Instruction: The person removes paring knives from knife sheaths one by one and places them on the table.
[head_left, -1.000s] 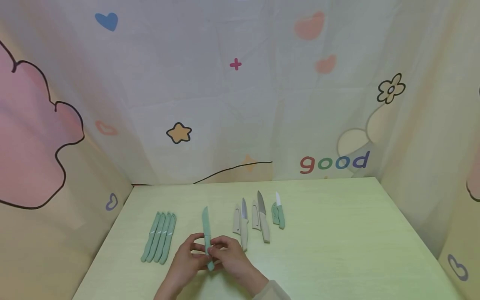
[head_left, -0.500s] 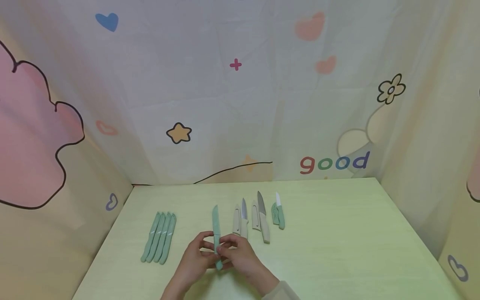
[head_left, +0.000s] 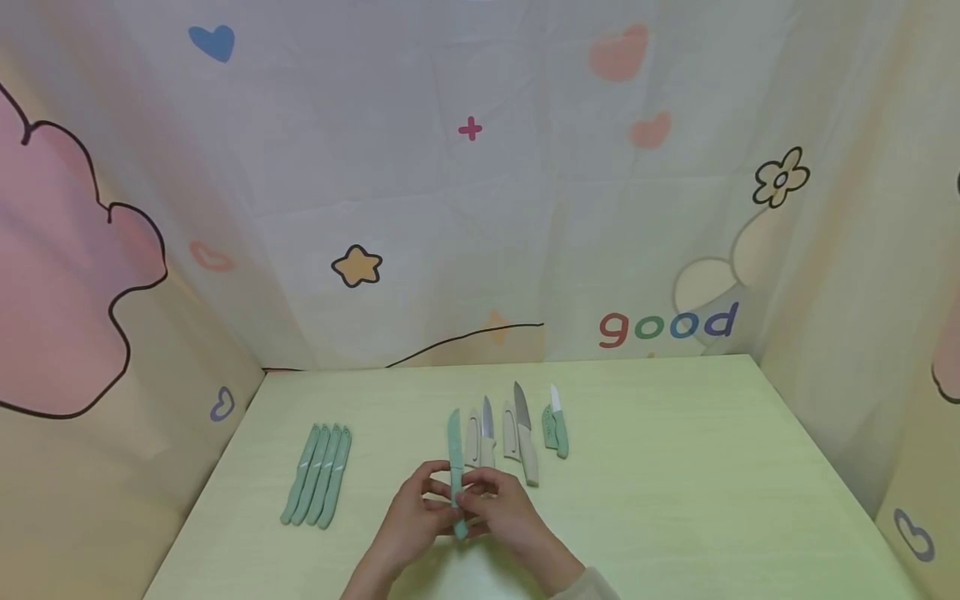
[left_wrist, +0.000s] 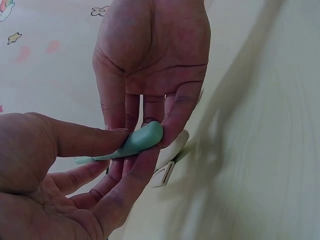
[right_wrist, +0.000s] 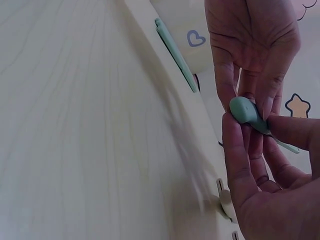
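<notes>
Both hands hold a mint-green knife [head_left: 456, 454] above the table near its front, its blade pointing away from the person. My left hand [head_left: 411, 518] pinches the handle from the left with thumb and fingers. From the right, my right hand [head_left: 512, 512] grips the same handle between thumb and fingers. The handle's rounded end [left_wrist: 150, 135] pokes out between the fingers in the left wrist view. Just beyond the right hand lies a beige-handled knife [head_left: 487, 425], its lower handle hidden by that hand, with a beige sheath [head_left: 472, 439] at its left.
Several mint-green knives [head_left: 318, 475] lie side by side at the left. Right of the hands are a larger beige-handled knife [head_left: 527, 437] with its sheath [head_left: 511, 433], and a small green-handled knife [head_left: 560, 427] beside a green sheath [head_left: 550, 429]. A patterned curtain surrounds the table [head_left: 675, 483].
Both hands have shifted to the right with the mint-green knife between them, bringing it close to the smaller beige-handled knife. The other knives and sheaths have stayed put.
</notes>
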